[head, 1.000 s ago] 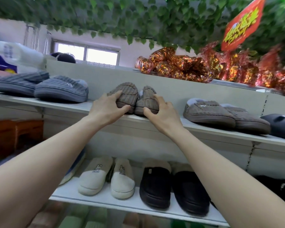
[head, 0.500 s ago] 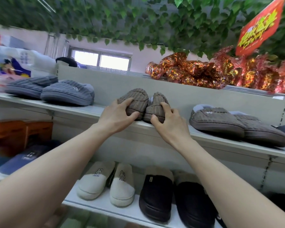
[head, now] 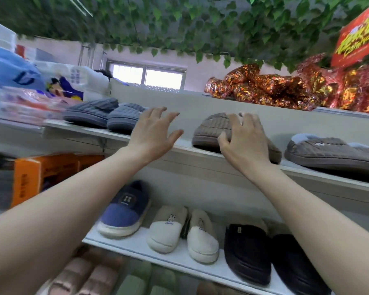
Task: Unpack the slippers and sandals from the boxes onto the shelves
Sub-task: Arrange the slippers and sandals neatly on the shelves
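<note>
Now I see a change from half a second ago: both hands had been holding the taupe ribbed slipper pair together, and the left hand [head: 152, 129] has come off to the left, fingers spread and straight, touching nothing. The right hand [head: 244, 141] rests on the taupe ribbed slippers [head: 211, 130], fingers apart and lightly bent over them; it hides most of the right slipper of the pair, so I cannot tell whether it grips.

That pair sits on the upper shelf [head: 179, 145], a white board against a pale grey back panel. Left of the pair on the same shelf are two grey-blue ribbed slippers [head: 107, 112]; right of it lies another taupe slipper [head: 332, 153], possibly with its mate behind, which I cannot make out clearly.

Below the taupe pair, the lower shelf [head: 136, 245] carries one navy slipper [head: 126, 209], two cream slippers [head: 183, 231] and two black slippers [head: 264, 252]. Far left of the pair stands an orange box [head: 41, 177].

Above and right of the pair are shiny red and gold wrapped packets [head: 285, 88], with a red sign [head: 358, 37] higher still. Green vine leaves [head: 200, 24] cover the ceiling, and a window [head: 147, 74] shows behind.
</note>
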